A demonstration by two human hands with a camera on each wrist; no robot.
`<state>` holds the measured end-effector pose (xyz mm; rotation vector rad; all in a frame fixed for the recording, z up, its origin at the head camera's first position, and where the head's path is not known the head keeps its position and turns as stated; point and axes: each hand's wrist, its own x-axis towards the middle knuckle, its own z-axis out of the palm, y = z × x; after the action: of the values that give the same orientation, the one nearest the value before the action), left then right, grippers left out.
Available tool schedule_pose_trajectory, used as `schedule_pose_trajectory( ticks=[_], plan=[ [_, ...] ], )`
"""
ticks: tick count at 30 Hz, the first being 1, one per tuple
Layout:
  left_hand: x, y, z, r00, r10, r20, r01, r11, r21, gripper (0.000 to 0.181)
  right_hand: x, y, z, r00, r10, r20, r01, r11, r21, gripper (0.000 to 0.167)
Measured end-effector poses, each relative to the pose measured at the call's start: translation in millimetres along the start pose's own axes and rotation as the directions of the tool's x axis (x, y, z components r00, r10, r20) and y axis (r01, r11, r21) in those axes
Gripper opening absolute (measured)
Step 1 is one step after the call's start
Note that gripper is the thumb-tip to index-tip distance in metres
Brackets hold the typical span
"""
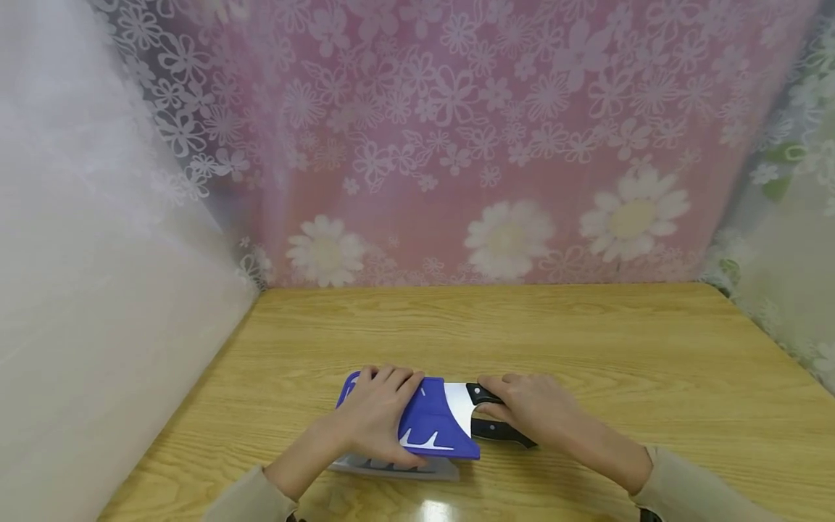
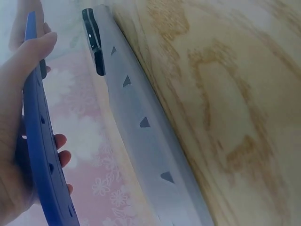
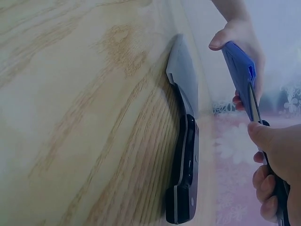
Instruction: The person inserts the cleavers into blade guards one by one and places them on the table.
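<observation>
My left hand (image 1: 378, 417) grips a blue knife sheath (image 1: 430, 417), thumb on its near edge and fingers over the far one. Out of the sheath's right end shows a strip of a kitchen knife's wide, shiny blade (image 1: 460, 400). The black riveted handle of that knife is held in my right hand (image 1: 538, 406). The rest of the blade is hidden inside the sheath. Below, apart from both hands, a second knife lies on the table in a translucent whitish sheath (image 2: 141, 127); its black handle (image 3: 186, 174) points right.
The wood-grain table (image 1: 489, 326) extends beyond both hands. Pink flowered cloth (image 1: 457, 145) hangs along its back edge. A pale sheet (image 1: 117, 290) stands at the left and flowered cloth (image 1: 783, 254) at the right.
</observation>
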<state>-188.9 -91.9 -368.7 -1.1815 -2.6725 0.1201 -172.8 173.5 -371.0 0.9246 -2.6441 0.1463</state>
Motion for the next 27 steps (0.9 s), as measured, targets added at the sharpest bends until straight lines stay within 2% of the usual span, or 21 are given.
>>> schedule_pose_trajectory(
  ticks=[5, 8, 12, 16, 19, 22, 27],
  plan=[
    [-0.6, -0.4, 0.3, 1.0, -0.007, -0.02, 0.008, 0.999, 0.039, 0.113, 0.5, 3, 3, 0.999, 0.003, -0.034, -0.002, 0.999, 0.039, 0.033],
    [-2.3, -3.0, 0.3, 1.0, -0.005, -0.021, 0.005, 1.0, 0.022, 0.115, 0.5, 5, 6, 0.998, 0.001, -0.067, 0.005, 0.997, 0.082, 0.033],
    [-6.9, -13.9, 2.9, 0.999, -0.006, -0.047, 0.006, 1.0, -0.011, 0.117, -0.3, 12, 8, 0.996, 0.004, -0.094, 0.007, 0.993, 0.118, 0.034],
    [-12.3, -28.0, 3.0, 0.995, 0.007, -0.095, -0.014, 0.998, -0.064, 0.115, 0.3, 18, 6, 0.998, 0.041, -0.052, -0.033, 0.988, 0.154, 0.035],
    [-12.3, -35.6, 0.0, 0.995, 0.023, -0.099, -0.031, 0.996, -0.082, 0.115, 3.1, 20, 4, 0.997, 0.071, -0.014, -0.067, 0.979, 0.194, 0.034],
    [-10.1, -41.4, -0.9, 0.995, 0.036, -0.096, -0.042, 0.997, -0.058, 0.114, 6.7, 22, 2, 0.996, 0.091, 0.012, -0.091, 0.967, 0.238, 0.034],
    [-6.4, -49.3, 0.7, 0.991, 0.043, -0.129, -0.05, 0.997, -0.05, 0.112, 14.2, 28, -2, 0.994, 0.092, 0.062, -0.107, 0.943, 0.314, 0.03]
  ],
)
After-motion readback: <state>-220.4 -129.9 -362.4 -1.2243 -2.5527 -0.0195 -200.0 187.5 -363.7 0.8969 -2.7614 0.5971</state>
